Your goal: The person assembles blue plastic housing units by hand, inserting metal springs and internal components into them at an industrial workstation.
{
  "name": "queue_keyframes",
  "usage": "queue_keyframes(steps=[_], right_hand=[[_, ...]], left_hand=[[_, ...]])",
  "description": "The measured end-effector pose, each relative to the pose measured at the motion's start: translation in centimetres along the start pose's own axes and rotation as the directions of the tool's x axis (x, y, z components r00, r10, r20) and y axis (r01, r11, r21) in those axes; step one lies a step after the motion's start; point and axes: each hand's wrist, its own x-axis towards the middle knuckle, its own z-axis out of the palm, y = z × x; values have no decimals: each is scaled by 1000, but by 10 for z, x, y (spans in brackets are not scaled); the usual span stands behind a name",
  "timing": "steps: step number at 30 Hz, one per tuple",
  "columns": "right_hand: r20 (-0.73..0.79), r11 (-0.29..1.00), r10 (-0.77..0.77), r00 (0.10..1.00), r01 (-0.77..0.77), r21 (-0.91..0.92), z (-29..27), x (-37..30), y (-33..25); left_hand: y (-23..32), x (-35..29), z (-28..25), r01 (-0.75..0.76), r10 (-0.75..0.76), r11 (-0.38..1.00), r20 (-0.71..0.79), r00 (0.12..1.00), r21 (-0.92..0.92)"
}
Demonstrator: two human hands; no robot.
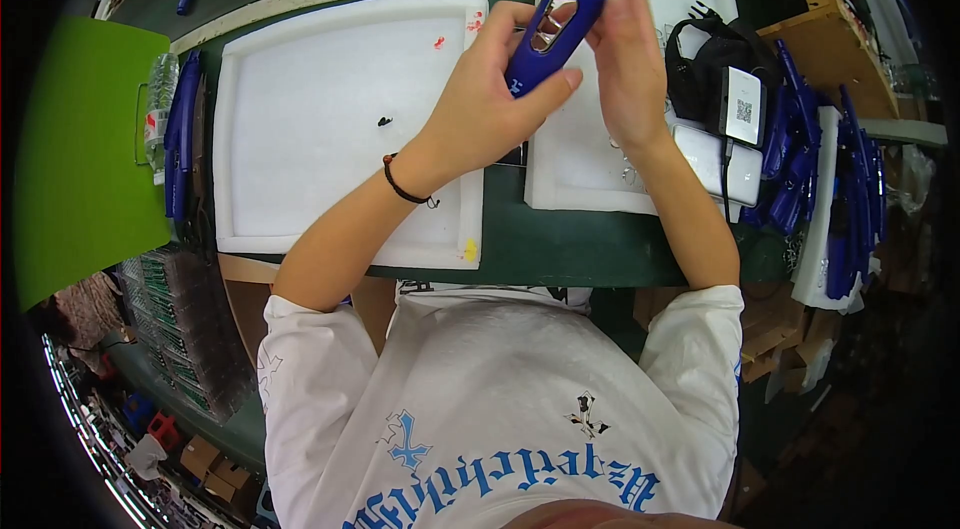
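Clasping the lettered casing (pixel 580 11) are left fingers (pixel 548 95); whether right fingers (pixel 628 7) grip is unclear.

The person wore a loose white short-sleeved T-shirt (pixel 480 359). Ornate blue lettering (pixel 517 468) curved across its chest, with a blue cross print (pixel 407 441) and a black cross print (pixel 586 417) nearer the hem (pixel 475 296). A thin outlined cross (pixel 268 369) marked the left sleeve (pixel 318 354). A black cord bracelet (pixel 399 188) with a reddish-brown bead (pixel 388 160) circled the left wrist (pixel 425 164).
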Motion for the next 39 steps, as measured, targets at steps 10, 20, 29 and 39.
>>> queue_keyframes(steps=[10,20,29,39], right_hand=[[328,627,-341,881,474,-619,2,-1,-8],[419,486,-273,866,500,-717,-3,0,-16],[374,567,0,928,308,-764,-8,-1,-16],[575,336,-150,804,589,-735,-15,4,-13]], left_hand=[[-1,6,-23,521,-446,716,270,853,-464],[-1,9,-21,575,-535,658,236,811,-486],[0,7,-15,498,-474,834,153,867,-237],[-1,7,-19,456,-412,864,219,884,-214]])
